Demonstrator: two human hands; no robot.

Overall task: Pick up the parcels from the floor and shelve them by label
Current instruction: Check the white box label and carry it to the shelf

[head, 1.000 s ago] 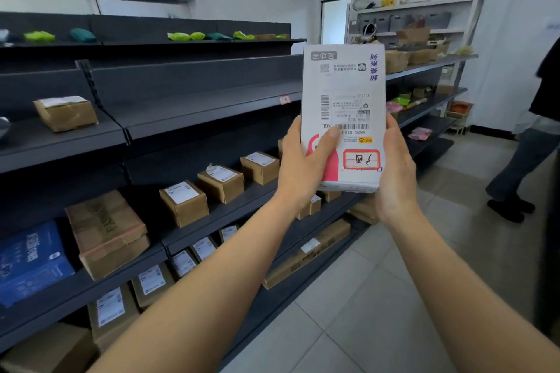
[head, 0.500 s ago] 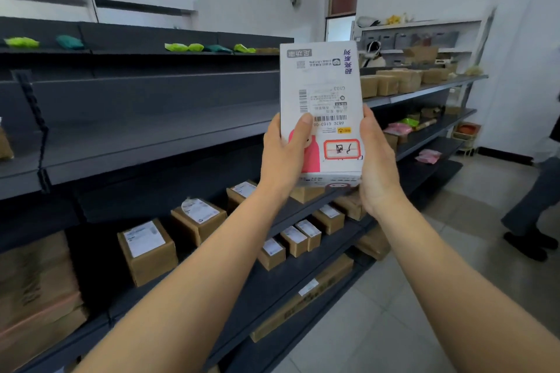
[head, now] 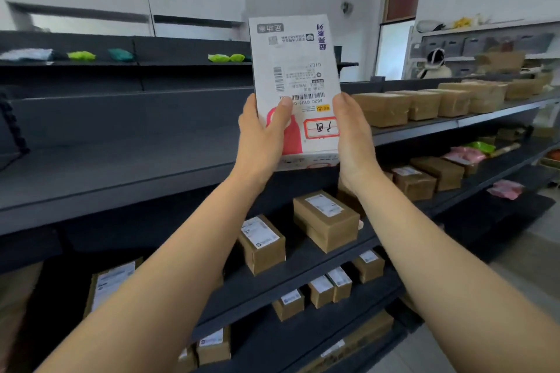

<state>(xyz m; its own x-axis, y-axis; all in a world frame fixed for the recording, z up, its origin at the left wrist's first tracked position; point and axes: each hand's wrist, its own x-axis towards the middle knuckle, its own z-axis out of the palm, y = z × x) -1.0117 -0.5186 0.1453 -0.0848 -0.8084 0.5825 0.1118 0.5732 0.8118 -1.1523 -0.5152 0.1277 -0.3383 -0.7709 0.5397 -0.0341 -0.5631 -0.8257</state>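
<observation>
Dark shelving (head: 127, 179) carried brown boxes (head: 325, 219). Left hand (head: 262, 142) and right hand (head: 353, 142) gripped one white parcel (head: 295, 76) upright at chest height, fingers closed round its lower edges. Label reading appeared underway; placement would require matching its code to a shelf.

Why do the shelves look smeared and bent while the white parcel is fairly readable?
Head view: the white parcel, gripped by the left hand and right hand, is fairly sharp; the dark shelves at left are motion-blurred; the wide lens bows straight edges; lighting is even.

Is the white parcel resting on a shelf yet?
No, both the left hand and right hand hold the white parcel up in the air.
</observation>
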